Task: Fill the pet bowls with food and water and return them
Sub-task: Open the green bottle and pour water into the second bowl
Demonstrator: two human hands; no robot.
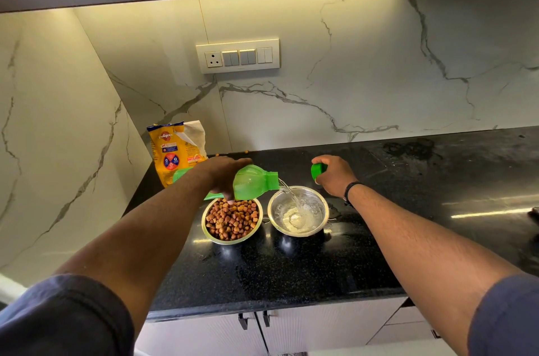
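Left hand [224, 173] tilts green bottle [253, 182] | mouth above water bowl [297, 211]

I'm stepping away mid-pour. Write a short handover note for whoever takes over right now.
Left hand: holds the green bottle tipped, water streaming into the right-side steel bowl.
Right hand: holds the green cap, above the counter behind that bowl.
Kibble bowl: full, beside the water bowl.
Food bag: upright against the wall, back left.
Done: food.
Left: finish the water, cap the bottle, return both bowls.
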